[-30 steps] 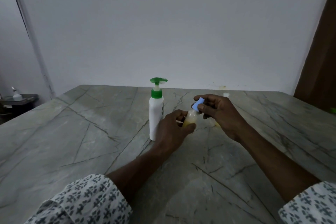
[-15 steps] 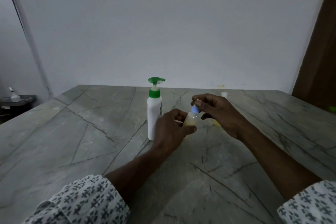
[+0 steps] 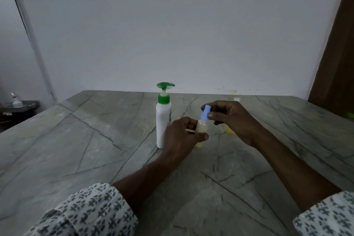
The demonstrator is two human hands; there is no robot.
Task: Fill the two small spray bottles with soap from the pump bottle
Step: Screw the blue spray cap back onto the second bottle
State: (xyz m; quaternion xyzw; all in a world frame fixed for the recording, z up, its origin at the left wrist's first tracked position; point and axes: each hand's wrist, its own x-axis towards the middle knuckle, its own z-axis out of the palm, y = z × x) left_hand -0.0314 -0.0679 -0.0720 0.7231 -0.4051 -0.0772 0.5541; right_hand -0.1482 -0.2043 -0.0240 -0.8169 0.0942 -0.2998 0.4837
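Observation:
A white pump bottle (image 3: pixel 163 124) with a green pump head stands upright on the marble table (image 3: pixel 76 149). Just right of it, my left hand (image 3: pixel 180 136) grips a small clear spray bottle (image 3: pixel 202 128) holding yellowish soap. My right hand (image 3: pixel 229 119) pinches the blue spray cap (image 3: pixel 206 112) that sits on the bottle's neck. A second small bottle (image 3: pixel 229 130) with yellow soap stands behind my right hand, mostly hidden; its white top (image 3: pixel 236 99) shows above my knuckles.
A white wall closes off the table's far edge. A brown door (image 3: pixel 337 63) is at the right. At the far left a dark side table (image 3: pixel 19 106) carries a small white bottle.
My right hand has lowered the blue cap onto the neck of the small bottle and turned it upright. My left hand has kept its grip on the bottle.

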